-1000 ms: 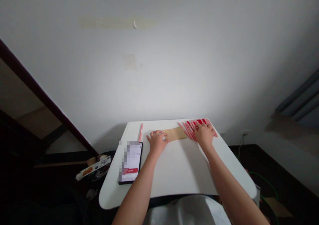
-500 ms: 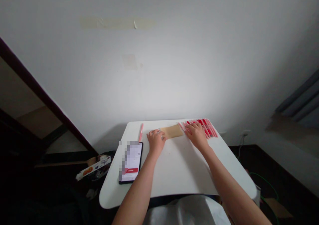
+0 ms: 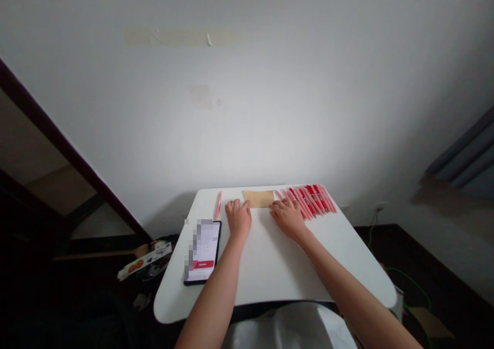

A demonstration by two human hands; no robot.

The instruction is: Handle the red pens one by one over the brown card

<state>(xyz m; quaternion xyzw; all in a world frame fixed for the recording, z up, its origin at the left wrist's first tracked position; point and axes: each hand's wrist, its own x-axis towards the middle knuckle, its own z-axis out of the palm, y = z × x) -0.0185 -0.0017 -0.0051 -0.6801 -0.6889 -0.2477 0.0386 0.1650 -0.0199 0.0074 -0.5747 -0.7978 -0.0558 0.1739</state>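
A small tan rectangle (image 3: 259, 199), paper-like, lies flat near the far edge of the white table (image 3: 266, 266). My left hand (image 3: 238, 218) rests palm down at its left lower corner, fingers spread and bent. At the right end of the rectangle lies my right hand (image 3: 288, 217), palm down with fingers stretched out, its fingertips by the corner. Beyond that hand is a row of several pink and red pens (image 3: 318, 201), laid slanting side by side; the hand covers part of the nearest ones. Neither hand lifts anything.
One pink pen (image 3: 218, 205) lies apart at the table's far left. A phone (image 3: 204, 254) with its screen lit lies below it, left of my left forearm. The wall (image 3: 270, 107) stands right behind the table. A printed box (image 3: 144, 261) is on the floor side at left.
The tan rectangle has shifted left and turned straighter. My right hand has moved left and nearer to me, off the pens, uncovering more of them. My left hand has moved slightly left.
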